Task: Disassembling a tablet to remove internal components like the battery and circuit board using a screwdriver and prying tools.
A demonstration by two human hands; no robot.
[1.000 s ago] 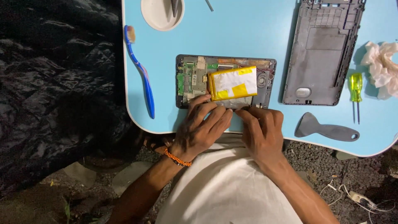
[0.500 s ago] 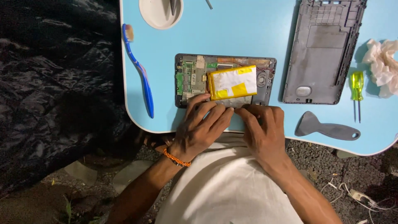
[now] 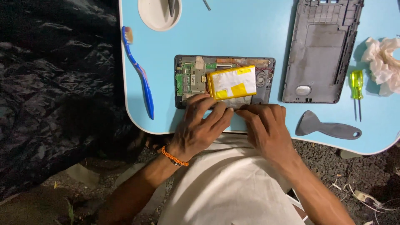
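An opened tablet body lies on the light blue table, its green circuit board exposed on the left. A flat battery wrapped in yellow and white lies tilted on top of it. My left hand, with an orange bead bracelet at the wrist, rests its fingers on the tablet's near edge below the battery. My right hand sits beside it, fingertips pinched at the same edge. What the fingertips hold is hidden.
A grey tablet back cover lies to the right. Near it are a yellow-handled screwdriver, crumpled tissue and a grey plastic scraper. A blue toothbrush lies left, a white dish at the back. Black plastic sheeting covers the ground left.
Both hands stay at the tablet's near edge; the fingers have shifted only slightly. The view has drifted a little.
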